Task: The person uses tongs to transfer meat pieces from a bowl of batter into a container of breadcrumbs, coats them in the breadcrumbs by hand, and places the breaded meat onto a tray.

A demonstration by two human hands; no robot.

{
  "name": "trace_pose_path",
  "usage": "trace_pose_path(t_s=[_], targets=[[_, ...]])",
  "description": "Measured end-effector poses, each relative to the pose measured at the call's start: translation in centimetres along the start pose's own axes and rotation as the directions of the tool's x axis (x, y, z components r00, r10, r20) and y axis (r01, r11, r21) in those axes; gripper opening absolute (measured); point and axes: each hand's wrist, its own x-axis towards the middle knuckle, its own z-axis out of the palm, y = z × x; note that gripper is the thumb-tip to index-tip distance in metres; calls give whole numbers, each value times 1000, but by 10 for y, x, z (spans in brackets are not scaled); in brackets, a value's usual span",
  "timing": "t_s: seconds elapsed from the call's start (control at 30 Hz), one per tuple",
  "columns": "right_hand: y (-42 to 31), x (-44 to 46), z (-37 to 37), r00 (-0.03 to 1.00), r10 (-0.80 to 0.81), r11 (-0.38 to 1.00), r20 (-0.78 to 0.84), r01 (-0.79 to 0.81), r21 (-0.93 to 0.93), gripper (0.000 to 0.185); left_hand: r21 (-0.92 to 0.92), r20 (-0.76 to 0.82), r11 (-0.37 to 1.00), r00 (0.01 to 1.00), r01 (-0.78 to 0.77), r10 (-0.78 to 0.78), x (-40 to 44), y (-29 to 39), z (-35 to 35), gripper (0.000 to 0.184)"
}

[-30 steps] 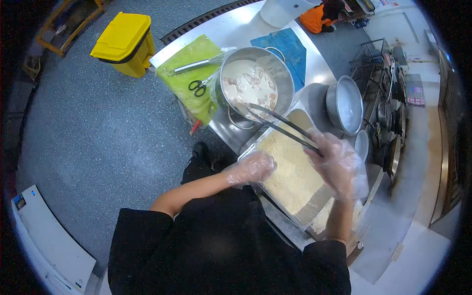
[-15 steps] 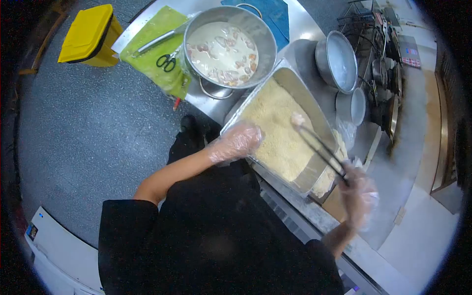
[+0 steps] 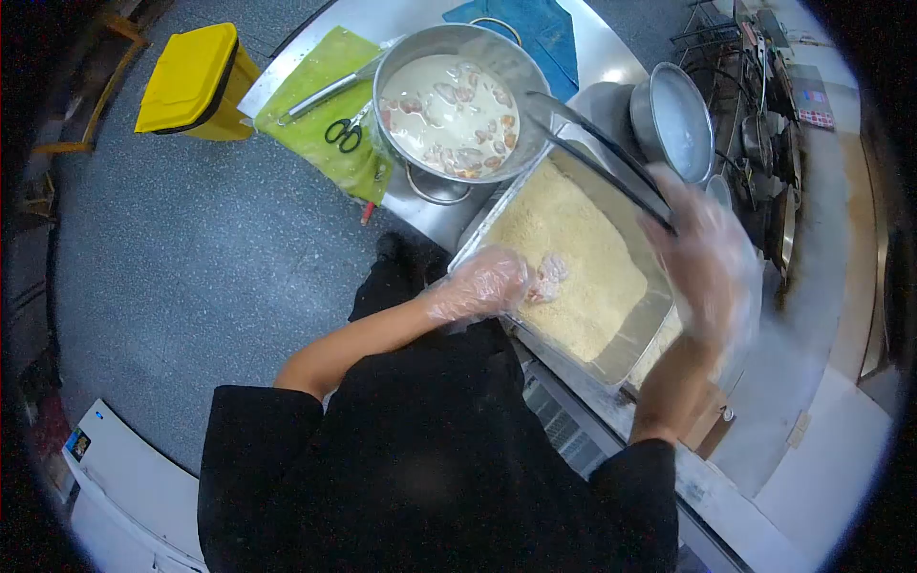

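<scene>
My right hand point(image 3: 705, 248), in a clear plastic glove, is closed on black tongs point(image 3: 611, 167). Their parted tips reach the right rim of a steel pot point(image 3: 530, 81), which holds pieces in white liquid. My gloved left hand point(image 3: 492, 282) has its fingers curled at the near left side of a metal tray point(image 3: 621, 358) of pale yellow crumbs point(image 3: 573, 224). Beside its fingertips a coated piece point(image 3: 548, 277) lies on the crumbs; whether my left hand grips anything is hidden.
Scissors point(image 3: 344, 135) and a whisk point(image 3: 330, 98) lie on a green cloth point(image 3: 310, 143) left of the pot. A blue cloth point(image 3: 549, 43) is behind it, a steel bowl point(image 3: 672, 124) to the right. A yellow bin point(image 3: 191, 81) stands on the floor.
The tongs first swung from the pot to the tray with a piece, then back up to the pot's rim without it. A coated piece now lies by my left hand.
</scene>
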Motion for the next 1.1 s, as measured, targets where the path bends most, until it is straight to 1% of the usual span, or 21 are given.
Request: trace_pose_path(t_s=[0.03,0.07,0.13,0.17,0.2,0.23,0.3,0.33,0.37,0.4,0.43,0.47,0.57,0.67,0.73,0.77,0.8,0.87,0.9,1.0,1.1], targets=[[-1,23,9,995,-61,998,82,59,28,39,-5,32,1000,999,15,-15,0,2,-5,14],[-3,47,19,979,-128,991,162,120,59,35,-41,12,999,1000,14,-14,1,5,-12,14],[-19,85,52,952,-172,979,254,195,-65,24,-113,-28,993,999,12,-15,0,8,-22,15],[-29,97,70,933,-303,940,194,326,-100,21,-116,-30,993,999,24,-28,-1,7,-22,23],[-39,107,81,892,-430,883,139,448,-144,24,-120,-34,992,999,35,-40,-1,6,-18,33],[-53,118,82,881,-413,883,232,449,-135,21,-125,-38,991,998,45,-51,-1,5,-15,42],[-77,134,78,836,-366,886,408,448,-123,17,-92,-27,995,999,29,-32,0,4,-11,45],[-75,133,71,860,-423,874,286,471,-123,17,-73,-28,997,999,27,-29,0,2,-9,46],[-64,126,59,864,-478,859,160,498,-121,19,-82,-29,996,999,42,-44,0,2,-6,35],[-52,122,50,850,-526,842,31,526,-119,24,-91,-29,994,998,57,-60,-1,1,-3,25],[-34,122,47,819,-572,819,-47,568,-86,22,-100,-27,993,997,70,-73,-2,2,-2,15],[-23,123,42,783,-609,793,-124,607,-58,21,-104,-71,993,995,58,-65,-4,7,-15,14],[-37,117,-27,898,-417,898,142,431,-93,20,-143,-221,990,975,-22,-10,-3,0,1,38],[-14,126,-26,882,-441,889,167,455,-57,25,-94,-192,995,981,-18,0,-3,-2,3,36],[-13,140,-26,906,-292,948,306,316,-33,27,-102,-150,995,988,15,-30,-1,0,1,36],[-12,148,-25,902,-213,970,374,241,-28,28,-106,-127,994,991,30,-44,-1,1,0,35],[-4,151,-14,928,-220,968,302,245,-46,28,-66,-146,998,989,7,-16,-2,0,1,39],[18,153,17,959,-238,964,155,252,-81,29,-34,-106,999,994,3,-7,-2,2,-6,42],[17,152,20,966,-209,975,150,218,-45,29,-20,-86,1000,996,2,-4,-2,3,-9,43],[7,132,13,983,-98,995,154,92,50,27,-24,-113,1000,994,-2,0,-3,6,-15,18],[-5,102,1,982,-123,989,146,109,105,27,-101,-120,995,992,13,-26,-1,4,-6,45]])
